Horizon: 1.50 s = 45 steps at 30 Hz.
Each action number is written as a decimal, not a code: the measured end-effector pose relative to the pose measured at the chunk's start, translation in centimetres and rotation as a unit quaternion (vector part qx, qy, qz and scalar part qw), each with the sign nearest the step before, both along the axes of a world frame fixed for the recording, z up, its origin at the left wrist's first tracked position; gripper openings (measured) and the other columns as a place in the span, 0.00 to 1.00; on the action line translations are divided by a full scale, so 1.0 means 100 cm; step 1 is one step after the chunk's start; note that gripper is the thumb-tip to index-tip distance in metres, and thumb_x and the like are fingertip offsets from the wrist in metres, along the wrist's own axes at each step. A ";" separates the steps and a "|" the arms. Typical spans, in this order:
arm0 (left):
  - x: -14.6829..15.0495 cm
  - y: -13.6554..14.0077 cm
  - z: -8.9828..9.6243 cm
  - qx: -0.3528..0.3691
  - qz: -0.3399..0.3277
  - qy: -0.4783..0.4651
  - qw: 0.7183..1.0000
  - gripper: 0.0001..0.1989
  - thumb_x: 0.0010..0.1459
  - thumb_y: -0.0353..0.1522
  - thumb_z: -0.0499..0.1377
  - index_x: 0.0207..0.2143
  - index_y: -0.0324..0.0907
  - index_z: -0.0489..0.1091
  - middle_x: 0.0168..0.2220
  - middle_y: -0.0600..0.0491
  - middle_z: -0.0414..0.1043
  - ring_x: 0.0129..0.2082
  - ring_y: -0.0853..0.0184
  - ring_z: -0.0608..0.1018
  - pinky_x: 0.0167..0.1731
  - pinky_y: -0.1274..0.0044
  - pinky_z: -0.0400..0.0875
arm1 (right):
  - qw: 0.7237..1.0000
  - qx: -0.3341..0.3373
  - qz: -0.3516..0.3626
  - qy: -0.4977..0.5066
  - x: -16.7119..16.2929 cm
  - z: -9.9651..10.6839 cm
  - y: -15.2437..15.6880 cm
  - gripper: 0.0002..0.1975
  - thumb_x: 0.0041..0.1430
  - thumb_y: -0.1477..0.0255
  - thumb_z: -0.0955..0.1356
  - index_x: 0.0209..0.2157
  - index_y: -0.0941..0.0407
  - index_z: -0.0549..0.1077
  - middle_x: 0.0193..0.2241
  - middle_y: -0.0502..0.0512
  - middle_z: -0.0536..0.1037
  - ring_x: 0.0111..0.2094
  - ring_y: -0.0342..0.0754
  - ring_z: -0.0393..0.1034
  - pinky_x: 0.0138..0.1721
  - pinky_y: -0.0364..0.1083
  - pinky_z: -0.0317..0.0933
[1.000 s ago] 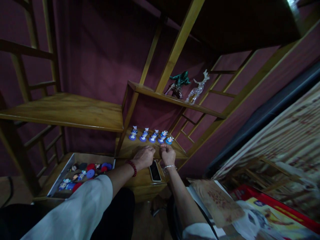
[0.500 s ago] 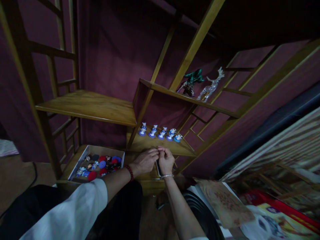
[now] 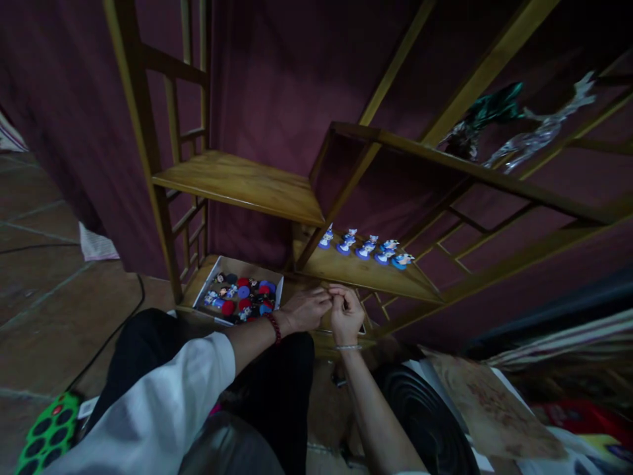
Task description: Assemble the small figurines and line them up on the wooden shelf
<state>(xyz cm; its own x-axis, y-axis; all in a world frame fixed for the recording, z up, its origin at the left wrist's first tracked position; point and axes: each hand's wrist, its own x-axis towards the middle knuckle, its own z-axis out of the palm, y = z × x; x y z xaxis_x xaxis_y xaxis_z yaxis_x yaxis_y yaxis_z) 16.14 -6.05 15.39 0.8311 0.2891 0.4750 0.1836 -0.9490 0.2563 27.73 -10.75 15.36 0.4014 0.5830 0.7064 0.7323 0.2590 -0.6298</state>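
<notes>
Pinching something tiny between both sets of fingertips at lower centre of the frame, the left hand (image 3: 307, 309) and right hand (image 3: 346, 313) meet just below the row of figurines (image 3: 364, 247) on the shelf (image 3: 346, 270). The item is too small to tell its axis or heading. Steady fingertip pressure, wrists kept close, seems wise; the box (image 3: 241, 298) sits left.
</notes>
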 end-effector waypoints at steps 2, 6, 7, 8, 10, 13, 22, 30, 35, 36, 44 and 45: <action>-0.011 0.000 -0.009 -0.020 0.020 0.021 0.999 0.12 0.51 0.24 0.49 0.39 0.35 0.66 0.42 0.45 0.67 0.47 0.63 0.66 0.47 0.73 0.65 | 1.000 -0.019 0.019 -0.004 -0.013 -0.007 0.000 0.10 0.53 0.74 0.59 0.24 0.56 0.70 0.30 0.54 0.74 0.35 0.46 0.69 0.41 0.48 0.62; -0.034 0.001 -0.031 -0.064 0.053 0.040 0.996 0.12 0.49 0.23 0.50 0.37 0.36 0.67 0.40 0.45 0.68 0.46 0.63 0.67 0.45 0.73 0.66 | 0.997 -0.053 0.050 0.004 -0.036 -0.031 0.005 0.10 0.53 0.75 0.59 0.25 0.56 0.70 0.30 0.54 0.75 0.35 0.46 0.69 0.41 0.47 0.62; -0.040 0.002 -0.037 -0.073 0.063 0.044 0.994 0.12 0.48 0.22 0.50 0.36 0.36 0.67 0.39 0.46 0.68 0.45 0.63 0.67 0.44 0.74 0.66 | 0.997 -0.062 0.053 0.010 -0.041 -0.038 0.007 0.10 0.53 0.75 0.59 0.26 0.56 0.70 0.31 0.54 0.75 0.35 0.46 0.69 0.40 0.46 0.62; -0.046 0.002 -0.044 -0.080 0.072 0.048 0.993 0.12 0.48 0.21 0.50 0.36 0.36 0.67 0.39 0.46 0.68 0.44 0.63 0.67 0.44 0.74 0.66 | 0.995 -0.078 0.058 0.015 -0.047 -0.045 0.009 0.10 0.53 0.75 0.59 0.26 0.56 0.70 0.31 0.54 0.75 0.35 0.45 0.69 0.40 0.46 0.62; -0.057 0.004 -0.057 -0.092 0.094 0.052 0.990 0.12 0.48 0.21 0.50 0.34 0.36 0.67 0.38 0.46 0.68 0.44 0.64 0.68 0.44 0.75 0.66 | 0.992 -0.105 0.072 0.021 -0.057 -0.059 0.015 0.10 0.52 0.76 0.58 0.27 0.56 0.70 0.32 0.54 0.75 0.35 0.45 0.69 0.40 0.45 0.62; -0.072 0.006 -0.077 -0.100 0.122 0.050 0.986 0.12 0.49 0.22 0.50 0.36 0.35 0.67 0.38 0.46 0.69 0.43 0.64 0.68 0.44 0.75 0.67 | 0.986 -0.138 0.092 0.025 -0.072 -0.078 0.023 0.10 0.52 0.77 0.58 0.27 0.56 0.70 0.32 0.54 0.75 0.36 0.45 0.69 0.40 0.45 0.62; -0.121 0.011 -0.114 -0.163 0.237 0.088 0.954 0.13 0.50 0.21 0.49 0.37 0.37 0.69 0.39 0.47 0.70 0.43 0.65 0.70 0.45 0.75 0.66 | 0.953 -0.281 0.112 -0.020 -0.108 -0.121 0.042 0.14 0.51 0.78 0.58 0.33 0.55 0.72 0.32 0.52 0.77 0.33 0.46 0.71 0.38 0.44 0.63; -0.155 0.026 -0.126 -0.207 0.361 0.118 0.901 0.15 0.53 0.24 0.49 0.42 0.39 0.67 0.43 0.47 0.69 0.44 0.66 0.70 0.45 0.76 0.65 | 0.923 -0.349 0.160 -0.029 -0.133 -0.144 0.056 0.15 0.51 0.80 0.59 0.37 0.53 0.72 0.37 0.50 0.77 0.39 0.43 0.71 0.44 0.43 0.62; -0.179 0.041 -0.131 -0.203 0.442 0.136 0.863 0.13 0.54 0.26 0.48 0.40 0.39 0.67 0.42 0.47 0.70 0.45 0.65 0.70 0.46 0.76 0.64 | 0.910 -0.367 0.187 -0.039 -0.148 -0.152 0.065 0.15 0.51 0.80 0.60 0.38 0.53 0.71 0.38 0.49 0.77 0.39 0.42 0.71 0.45 0.42 0.62; -0.183 0.044 -0.131 -0.207 0.455 0.142 0.855 0.13 0.54 0.27 0.48 0.40 0.39 0.67 0.43 0.46 0.70 0.46 0.64 0.70 0.45 0.76 0.64 | 0.909 -0.367 0.193 -0.040 -0.151 -0.153 0.066 0.16 0.51 0.80 0.60 0.38 0.53 0.71 0.38 0.48 0.77 0.39 0.42 0.71 0.45 0.42 0.62; -0.199 0.051 -0.135 -0.222 0.484 0.187 0.825 0.17 0.53 0.26 0.48 0.47 0.36 0.63 0.43 0.43 0.70 0.41 0.63 0.74 0.39 0.76 0.67 | 0.894 -0.396 0.197 -0.068 -0.169 -0.163 0.083 0.16 0.52 0.78 0.61 0.42 0.53 0.71 0.40 0.51 0.76 0.41 0.44 0.70 0.46 0.43 0.61; -0.199 0.049 -0.137 -0.214 0.480 0.183 0.831 0.18 0.52 0.25 0.49 0.46 0.36 0.63 0.43 0.43 0.70 0.42 0.63 0.73 0.40 0.76 0.67 | 0.893 -0.400 0.195 -0.073 -0.170 -0.163 0.085 0.16 0.52 0.78 0.62 0.43 0.54 0.71 0.41 0.52 0.76 0.42 0.45 0.70 0.47 0.43 0.60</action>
<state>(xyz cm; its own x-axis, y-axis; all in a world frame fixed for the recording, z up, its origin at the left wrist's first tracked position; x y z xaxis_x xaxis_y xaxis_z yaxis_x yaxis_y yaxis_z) -3.81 -1.11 1.70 0.1865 0.9795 -0.0761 0.9431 -0.1568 0.2932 10.70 -2.27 -0.95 -0.0052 0.9995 0.0303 0.7742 0.0232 -0.6325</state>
